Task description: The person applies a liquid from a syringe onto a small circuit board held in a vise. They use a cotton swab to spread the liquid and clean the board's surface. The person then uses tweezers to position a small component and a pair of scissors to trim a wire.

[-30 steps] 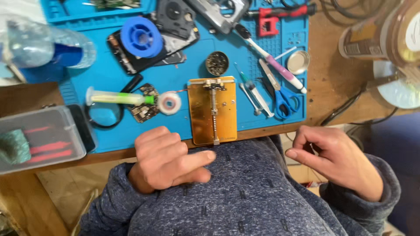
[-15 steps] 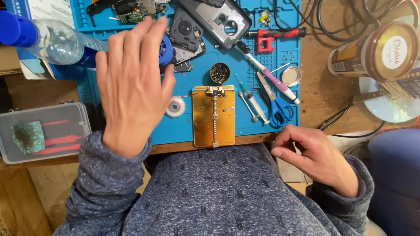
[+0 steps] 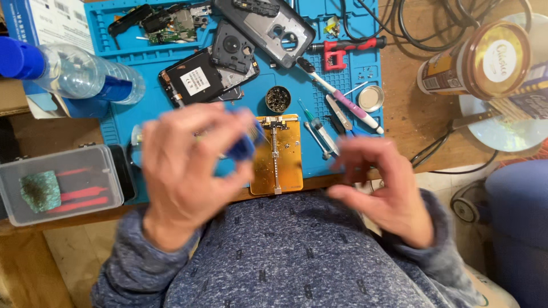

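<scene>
My left hand [image 3: 182,171] is blurred by motion over the front left of the blue work mat [image 3: 365,74]. Its fingers close around a blue spool [image 3: 244,144], held just left of the gold board holder [image 3: 278,154]. My right hand [image 3: 383,191] hovers at the table's front edge, right of the holder, with its fingers spread and nothing in them. A black phone body [image 3: 197,82] and a grey back cover [image 3: 264,25] lie at the back of the mat.
A small round tin of screws [image 3: 278,98], its lid [image 3: 370,98], a pink-handled tool [image 3: 342,102] and a red screwdriver [image 3: 345,47] lie on the mat. A water bottle [image 3: 74,74] and clear plastic box [image 3: 57,185] sit left; a brown jar [image 3: 476,60] stands right.
My left hand reached to the back of the mat, took the blue spool and pulled it toward me. My right hand lifted off the table's edge and spread its fingers.
</scene>
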